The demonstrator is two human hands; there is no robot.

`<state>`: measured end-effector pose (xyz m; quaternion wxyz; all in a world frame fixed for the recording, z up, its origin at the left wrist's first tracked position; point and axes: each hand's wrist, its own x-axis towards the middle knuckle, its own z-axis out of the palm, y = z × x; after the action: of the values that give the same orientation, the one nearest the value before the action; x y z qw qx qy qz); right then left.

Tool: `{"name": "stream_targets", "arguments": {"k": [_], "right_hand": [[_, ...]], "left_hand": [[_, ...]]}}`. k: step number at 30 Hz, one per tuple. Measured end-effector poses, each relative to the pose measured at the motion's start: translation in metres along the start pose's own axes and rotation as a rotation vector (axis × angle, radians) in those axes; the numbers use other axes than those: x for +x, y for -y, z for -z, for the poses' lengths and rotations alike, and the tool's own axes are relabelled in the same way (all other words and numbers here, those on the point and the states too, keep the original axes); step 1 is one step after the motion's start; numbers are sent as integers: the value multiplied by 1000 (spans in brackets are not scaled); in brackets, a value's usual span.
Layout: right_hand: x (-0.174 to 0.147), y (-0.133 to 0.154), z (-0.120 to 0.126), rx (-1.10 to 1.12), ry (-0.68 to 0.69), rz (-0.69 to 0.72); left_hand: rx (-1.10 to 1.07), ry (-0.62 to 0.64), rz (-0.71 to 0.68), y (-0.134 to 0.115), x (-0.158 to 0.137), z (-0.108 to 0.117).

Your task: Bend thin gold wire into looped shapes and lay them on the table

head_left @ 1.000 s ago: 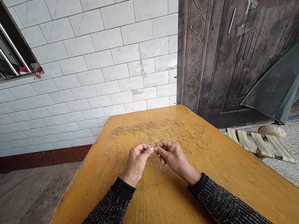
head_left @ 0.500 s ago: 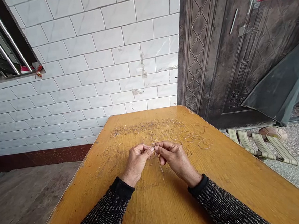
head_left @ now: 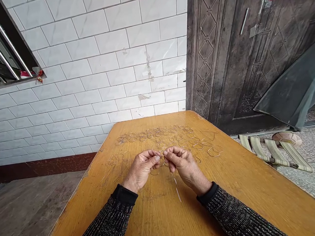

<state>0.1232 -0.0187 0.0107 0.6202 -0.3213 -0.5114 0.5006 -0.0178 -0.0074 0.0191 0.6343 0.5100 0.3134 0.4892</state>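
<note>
Above the middle of the wooden table (head_left: 164, 211), my left hand (head_left: 143, 167) and my right hand (head_left: 181, 165) face each other, fingertips a small gap apart. Each pinches a thin, shiny wire (head_left: 176, 188) between thumb and forefinger. One end of that wire hangs below my right hand, slightly curved. Parts of it are hidden behind the fingers. Just beyond the hands lie rows of looped thin wire (head_left: 153, 133), bent into small rings. More wire loops (head_left: 215, 150) rest to the right, and a fainter tangle of wires (head_left: 117, 160) lies on the left.
A white tiled wall (head_left: 100, 75) stands behind the table's far edge. A dark carved door (head_left: 231, 62) is at the right. A stool with striped straps (head_left: 275, 153) stands on the floor right of the table, with a round pinkish object (head_left: 287, 138) beside it.
My hands have drawn slightly apart, the left one shifting a little left. A longer end of wire now hangs below my right hand.
</note>
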Motion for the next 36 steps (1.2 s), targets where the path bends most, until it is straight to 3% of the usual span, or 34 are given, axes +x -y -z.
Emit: {"name": "stream_targets", "arguments": {"k": [7,18,30,36], "right_hand": [[-1,0,-1,52,6,-42],[0,-1,-1,134,-11,-83],[0,-2,-1,178,8,-132],[0,-2,-2,172,11,-148]], "left_hand": [[-149,27,-66,7,4,0],[-39,-102,-151,12,2,-6],[-115,-30,-148,5,3,-2],[-67,-48,-215,4,4,-3]]}}
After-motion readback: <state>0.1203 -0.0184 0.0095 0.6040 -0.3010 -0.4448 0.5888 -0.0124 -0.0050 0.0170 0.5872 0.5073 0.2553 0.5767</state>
